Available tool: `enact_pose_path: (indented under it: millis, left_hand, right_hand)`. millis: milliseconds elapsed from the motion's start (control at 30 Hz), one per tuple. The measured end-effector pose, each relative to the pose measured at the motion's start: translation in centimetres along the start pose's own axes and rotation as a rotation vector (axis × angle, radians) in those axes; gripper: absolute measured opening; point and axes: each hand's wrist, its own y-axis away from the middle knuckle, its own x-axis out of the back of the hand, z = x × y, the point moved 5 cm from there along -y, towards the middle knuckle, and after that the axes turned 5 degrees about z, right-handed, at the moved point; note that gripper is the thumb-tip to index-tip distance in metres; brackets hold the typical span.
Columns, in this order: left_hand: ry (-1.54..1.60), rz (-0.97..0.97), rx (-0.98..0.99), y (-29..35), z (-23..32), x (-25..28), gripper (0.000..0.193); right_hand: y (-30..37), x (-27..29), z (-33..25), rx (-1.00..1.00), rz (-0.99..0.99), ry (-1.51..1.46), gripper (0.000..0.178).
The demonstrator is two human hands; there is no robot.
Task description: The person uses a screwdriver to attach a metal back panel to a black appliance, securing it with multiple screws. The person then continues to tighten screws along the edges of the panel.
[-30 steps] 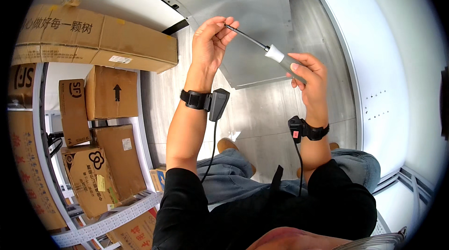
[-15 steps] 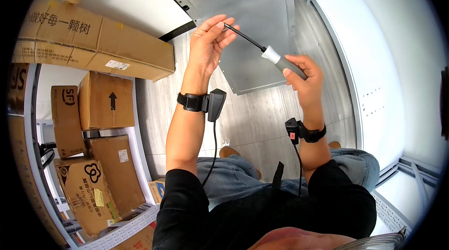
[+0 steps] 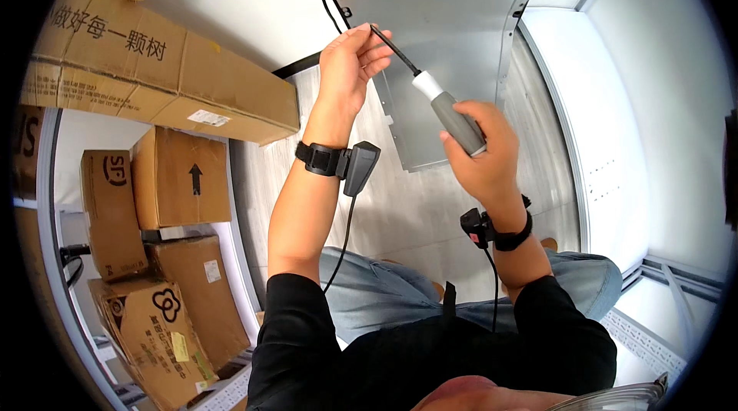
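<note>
1. Slanting in mid-air between the two hands, the screwdriver [image 3: 457,123] has a thick grey handle, a white collar [image 3: 427,83] and a thin dark shaft [image 3: 397,50].
2. It should handle as light and stiff, hardly fragile; the bare shaft looks smooth and likelier to slip, so the broad handle seems the best place to take hold.
3. Its long axis runs diagonally, tip toward the upper left and away from the body, butt toward the lower right.
4. The right hand [image 3: 490,156] is clamped on the handle, thumb on one side and fingers on the other.
5. The left hand [image 3: 346,65] appears to pinch the tip between thumb and forefinger, other fingers loosely spread.
6. Beyond lies a grey metal panel [image 3: 453,34]; cartons [image 3: 184,180] stand to the left.
</note>
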Motion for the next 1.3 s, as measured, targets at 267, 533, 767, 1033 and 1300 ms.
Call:
enact_pose_path:
  millis: [267, 533, 767, 1033, 1300]
  left_hand:
    - [-0.116, 0.011, -0.076, -3.2, 2.5, 1.4, 0.015]
    - [-0.136, 0.018, -0.128, -3.9, 2.5, 1.8, 0.015]
    - [-0.074, 0.02, -0.095, -3.9, 2.7, 1.6, 0.019]
    - [-0.01, 0.021, -0.081, -4.0, 2.4, 1.8, 0.02]
    - [-0.058, -0.017, -0.046, -3.9, 2.9, 1.7, 0.021]
  right_hand:
    - [-1.2, -4.5, -5.2, 0.144, 0.156, 0.125, 0.038]
    - [-1.1, -7.1, -5.5, 0.177, 0.205, 0.149, 0.038]
    - [-0.8, -7.3, -5.3, 0.201, 0.217, 0.147, 0.039]
    - [-1.2, -7.8, -5.8, 0.195, 0.204, 0.153, 0.039]
    - [-0.8, -8.3, -5.7, 0.198, 0.19, 0.149, 0.039]
